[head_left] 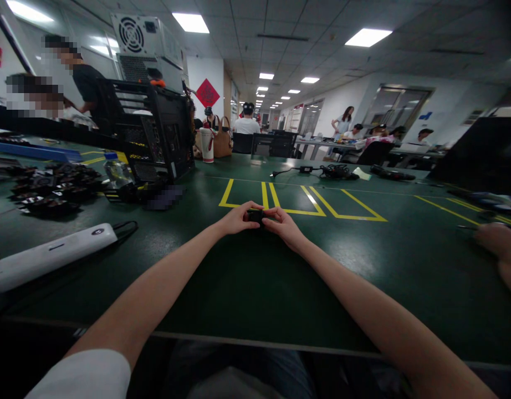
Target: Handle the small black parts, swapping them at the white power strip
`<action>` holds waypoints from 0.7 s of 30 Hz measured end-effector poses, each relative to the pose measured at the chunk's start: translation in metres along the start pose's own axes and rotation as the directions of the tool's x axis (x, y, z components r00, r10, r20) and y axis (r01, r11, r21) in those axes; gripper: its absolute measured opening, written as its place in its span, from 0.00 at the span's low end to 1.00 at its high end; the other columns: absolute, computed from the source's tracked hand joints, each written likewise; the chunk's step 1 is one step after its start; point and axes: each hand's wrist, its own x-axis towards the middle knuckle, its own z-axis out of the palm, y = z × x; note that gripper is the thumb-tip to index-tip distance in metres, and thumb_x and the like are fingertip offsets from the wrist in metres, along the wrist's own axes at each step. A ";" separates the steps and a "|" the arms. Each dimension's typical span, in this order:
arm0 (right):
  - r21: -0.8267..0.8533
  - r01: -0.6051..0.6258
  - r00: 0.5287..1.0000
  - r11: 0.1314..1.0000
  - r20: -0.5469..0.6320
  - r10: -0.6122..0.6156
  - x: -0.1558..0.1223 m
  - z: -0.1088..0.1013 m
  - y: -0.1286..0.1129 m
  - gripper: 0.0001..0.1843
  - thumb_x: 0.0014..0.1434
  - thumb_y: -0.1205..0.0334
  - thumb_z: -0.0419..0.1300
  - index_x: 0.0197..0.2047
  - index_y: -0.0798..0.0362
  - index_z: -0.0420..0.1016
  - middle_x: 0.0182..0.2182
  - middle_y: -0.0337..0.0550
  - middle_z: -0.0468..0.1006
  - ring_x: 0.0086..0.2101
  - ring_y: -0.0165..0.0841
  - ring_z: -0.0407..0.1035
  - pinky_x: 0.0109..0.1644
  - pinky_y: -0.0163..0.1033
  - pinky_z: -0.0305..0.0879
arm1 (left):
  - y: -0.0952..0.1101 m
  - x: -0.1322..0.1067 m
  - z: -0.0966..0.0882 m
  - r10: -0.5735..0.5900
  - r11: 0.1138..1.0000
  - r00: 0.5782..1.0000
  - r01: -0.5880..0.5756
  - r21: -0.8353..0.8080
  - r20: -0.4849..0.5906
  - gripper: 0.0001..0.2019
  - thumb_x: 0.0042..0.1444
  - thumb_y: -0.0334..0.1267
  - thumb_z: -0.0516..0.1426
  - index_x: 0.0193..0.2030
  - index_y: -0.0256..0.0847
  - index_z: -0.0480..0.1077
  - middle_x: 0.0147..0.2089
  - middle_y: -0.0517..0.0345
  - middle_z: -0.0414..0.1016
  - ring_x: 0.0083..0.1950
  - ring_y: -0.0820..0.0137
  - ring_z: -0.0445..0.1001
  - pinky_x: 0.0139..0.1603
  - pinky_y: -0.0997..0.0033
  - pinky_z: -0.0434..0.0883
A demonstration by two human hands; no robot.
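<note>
Both my arms reach out over the dark green table (pixel 255 288). My left hand (pixel 238 218) and my right hand (pixel 282 224) meet at the middle, fingers closed round a small black object (pixel 256 215) held between them just above the table surface. The object is mostly hidden by my fingers, so I cannot make out what it is. Yellow tape boxes (pixel 301 202) are marked on the table just beyond my hands.
A white power strip (pixel 51 255) lies at the left. Behind it sit a pile of black parts (pixel 51 191), a water bottle (pixel 116 169) and an open computer case (pixel 156 133). A black adapter and cables (pixel 334 172) lie farther back. Another person's hand (pixel 499 241) rests at the right edge.
</note>
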 end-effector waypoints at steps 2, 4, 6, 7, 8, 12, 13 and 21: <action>0.009 -0.032 0.999 0.999 -0.009 0.032 0.001 0.000 0.000 0.18 0.42 0.58 0.63 0.38 0.49 0.66 0.39 0.39 0.71 0.35 0.29 0.67 0.43 0.40 0.64 | 0.000 0.000 0.000 -0.006 1.000 1.000 0.006 0.010 -0.003 0.23 0.46 0.36 0.58 0.50 0.40 0.59 0.27 0.65 0.62 0.24 0.79 0.60 0.23 0.80 0.57; 0.008 -0.051 0.999 0.999 0.004 0.051 0.002 -0.001 -0.001 0.19 0.43 0.59 0.63 0.40 0.50 0.67 0.41 0.41 0.70 0.37 0.30 0.67 0.45 0.41 0.63 | 0.001 0.000 0.000 -0.009 1.000 1.000 0.009 0.016 -0.002 0.23 0.46 0.35 0.58 0.50 0.40 0.58 0.27 0.65 0.61 0.24 0.79 0.60 0.23 0.80 0.57; 0.003 -0.040 0.999 0.999 0.032 0.040 0.001 -0.002 -0.002 0.19 0.43 0.61 0.63 0.41 0.51 0.67 0.42 0.42 0.70 0.38 0.30 0.67 0.47 0.42 0.62 | 0.003 -0.001 -0.001 -0.010 1.000 1.000 0.010 0.012 0.004 0.23 0.46 0.35 0.58 0.50 0.40 0.58 0.27 0.65 0.61 0.24 0.79 0.60 0.23 0.80 0.57; 0.002 -0.023 0.999 1.000 0.044 0.023 0.001 -0.002 -0.003 0.19 0.43 0.62 0.63 0.41 0.51 0.67 0.41 0.42 0.70 0.39 0.31 0.67 0.48 0.43 0.61 | 0.003 -0.001 -0.001 -0.010 1.000 1.000 0.010 0.007 0.010 0.23 0.46 0.35 0.58 0.50 0.40 0.58 0.28 0.64 0.62 0.24 0.79 0.60 0.23 0.80 0.57; 0.001 -0.008 0.999 1.000 0.052 0.008 0.000 -0.003 -0.003 0.20 0.42 0.64 0.63 0.41 0.51 0.67 0.41 0.41 0.70 0.39 0.31 0.67 0.48 0.43 0.61 | 0.004 -0.001 -0.001 -0.009 1.000 1.000 0.009 0.002 0.015 0.23 0.47 0.35 0.58 0.50 0.40 0.58 0.29 0.64 0.62 0.24 0.79 0.61 0.23 0.79 0.57; 0.006 0.015 0.997 1.000 0.072 -0.015 -0.004 -0.002 -0.004 0.20 0.41 0.66 0.64 0.40 0.49 0.65 0.39 0.39 0.71 0.40 0.31 0.67 0.48 0.43 0.61 | 0.004 -0.002 -0.001 -0.001 1.000 1.000 0.001 -0.001 0.018 0.22 0.47 0.36 0.58 0.50 0.40 0.58 0.30 0.63 0.63 0.25 0.79 0.61 0.23 0.79 0.57; 0.005 0.016 0.998 1.000 0.066 -0.016 -0.004 -0.001 -0.004 0.19 0.42 0.65 0.63 0.39 0.49 0.65 0.38 0.39 0.71 0.39 0.31 0.67 0.47 0.43 0.62 | 0.004 -0.001 -0.001 -0.001 1.000 1.000 0.001 0.001 0.017 0.23 0.47 0.35 0.58 0.50 0.40 0.58 0.30 0.63 0.62 0.25 0.79 0.61 0.23 0.79 0.57; 0.006 -0.042 0.999 0.999 0.034 0.042 -0.001 0.000 -0.002 0.18 0.44 0.60 0.62 0.40 0.48 0.65 0.41 0.40 0.69 0.37 0.30 0.67 0.44 0.42 0.63 | 0.009 -0.003 -0.003 -0.010 1.000 1.000 0.010 0.010 0.023 0.22 0.47 0.35 0.58 0.50 0.40 0.58 0.29 0.63 0.62 0.25 0.78 0.61 0.24 0.78 0.58</action>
